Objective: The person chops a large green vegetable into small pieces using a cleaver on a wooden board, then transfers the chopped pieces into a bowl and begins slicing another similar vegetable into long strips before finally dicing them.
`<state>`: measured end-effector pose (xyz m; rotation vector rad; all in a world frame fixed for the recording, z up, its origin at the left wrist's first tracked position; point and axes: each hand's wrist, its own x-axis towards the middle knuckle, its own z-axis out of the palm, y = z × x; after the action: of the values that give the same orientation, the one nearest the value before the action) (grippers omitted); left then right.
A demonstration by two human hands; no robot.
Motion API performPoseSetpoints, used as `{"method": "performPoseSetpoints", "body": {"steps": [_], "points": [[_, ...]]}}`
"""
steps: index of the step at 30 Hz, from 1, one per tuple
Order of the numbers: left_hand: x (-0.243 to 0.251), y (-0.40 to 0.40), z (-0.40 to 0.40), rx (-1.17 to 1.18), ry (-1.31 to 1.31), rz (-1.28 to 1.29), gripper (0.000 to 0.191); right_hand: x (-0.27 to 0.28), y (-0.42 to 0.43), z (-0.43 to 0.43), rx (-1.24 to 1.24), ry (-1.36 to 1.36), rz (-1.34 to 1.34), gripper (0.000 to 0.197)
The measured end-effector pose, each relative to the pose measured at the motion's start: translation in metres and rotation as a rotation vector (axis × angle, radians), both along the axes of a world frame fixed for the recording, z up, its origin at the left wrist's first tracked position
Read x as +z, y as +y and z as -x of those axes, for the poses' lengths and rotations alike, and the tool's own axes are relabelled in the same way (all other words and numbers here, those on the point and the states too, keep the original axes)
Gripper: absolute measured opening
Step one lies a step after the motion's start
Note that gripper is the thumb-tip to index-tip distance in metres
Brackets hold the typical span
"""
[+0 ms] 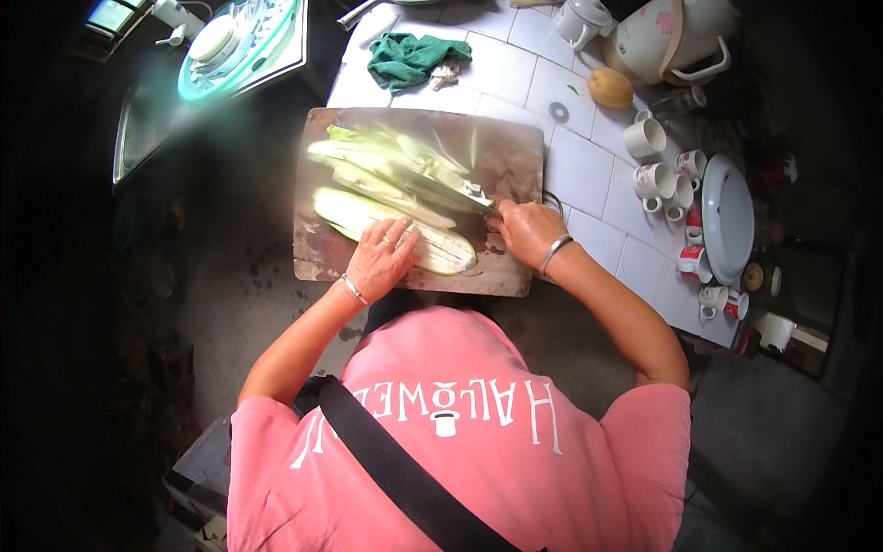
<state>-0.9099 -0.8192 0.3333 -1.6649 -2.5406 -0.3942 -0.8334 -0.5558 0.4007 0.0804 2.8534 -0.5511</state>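
A wooden cutting board (507,265) lies at the near edge of the tiled table. My left hand (385,252) rests with its fingers on a long, pale green vegetable piece (445,252), its flat cut face up. My right hand (530,231) grips the handle of a kitchen knife (448,193), whose blade is blurred and points to the upper left over the board. Beyond and beneath the blade lie several long cut pieces and thin slices of the same pale vegetable (372,159). What the blade's edge touches cannot be made out.
Beyond the board, a green cloth (414,58) lies on white tiles. To the right are a yellow oval fruit or vegetable (610,87), several mugs (645,136), a large pitcher (662,41) and an upright round tray (728,217). A teal basin (190,76) with dishes stands upper left.
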Motion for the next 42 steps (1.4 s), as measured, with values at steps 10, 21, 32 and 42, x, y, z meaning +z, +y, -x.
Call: {"method": "performPoseSetpoints", "body": {"steps": [10,21,32,42], "points": [[0.006,-0.009,0.0,0.011,-0.051,0.029,0.05,0.006,-0.01,0.002,0.032,-0.019,-0.009,0.027],[0.003,-0.019,0.003,0.001,-0.061,0.029,0.048,0.011,-0.001,0.01,-0.06,-0.035,0.012,0.02],[-0.003,-0.016,0.012,-0.023,0.077,-0.001,0.055,-0.002,0.003,0.005,0.004,0.012,0.004,0.024],[0.008,-0.003,0.036,0.019,0.032,0.063,0.08,0.002,0.041,0.01,-0.334,0.128,-0.092,0.024]]}}
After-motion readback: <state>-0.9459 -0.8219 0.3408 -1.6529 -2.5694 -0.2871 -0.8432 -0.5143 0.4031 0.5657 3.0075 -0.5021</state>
